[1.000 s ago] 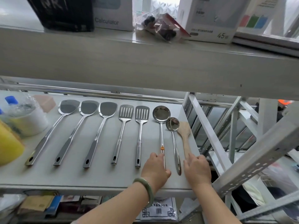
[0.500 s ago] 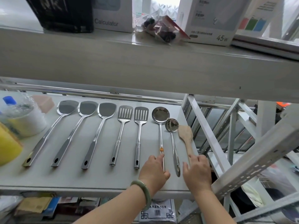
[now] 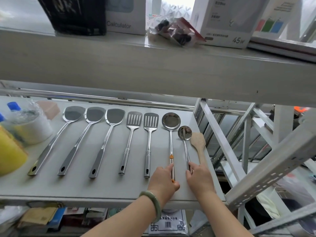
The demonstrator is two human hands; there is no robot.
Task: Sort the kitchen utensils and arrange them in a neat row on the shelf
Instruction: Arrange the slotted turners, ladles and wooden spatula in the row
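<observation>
1. Lying far to the left of both hands, a yellow bottle [image 3: 10,151] and a blue-capped bottle [image 3: 22,120] crowd the left end of the white shelf [image 3: 102,189].
2. Next come three solid steel turners [image 3: 102,144], side by side, blades away from the person, handles fanning slightly.
3. Two slotted steel spatulas [image 3: 148,142] follow, nearly parallel, the nearer one just left of the left hand's knuckles.
4. The left hand [image 3: 162,182], a green bangle [image 3: 152,204] on its wrist, rests on the shelf with its fingers closed around the handle end of the large steel ladle [image 3: 171,122], whose bowl lies well beyond the fingertips.
5. The right hand [image 3: 199,180] pinches the handle end of the small steel ladle [image 3: 184,133] between thumb and fingertips; its bowl lies beyond them, set back from the larger bowl.
6. Just right of those fingers, a wooden spatula [image 3: 198,142] lies at the shelf's right edge, its handle end hidden behind the right hand.
</observation>
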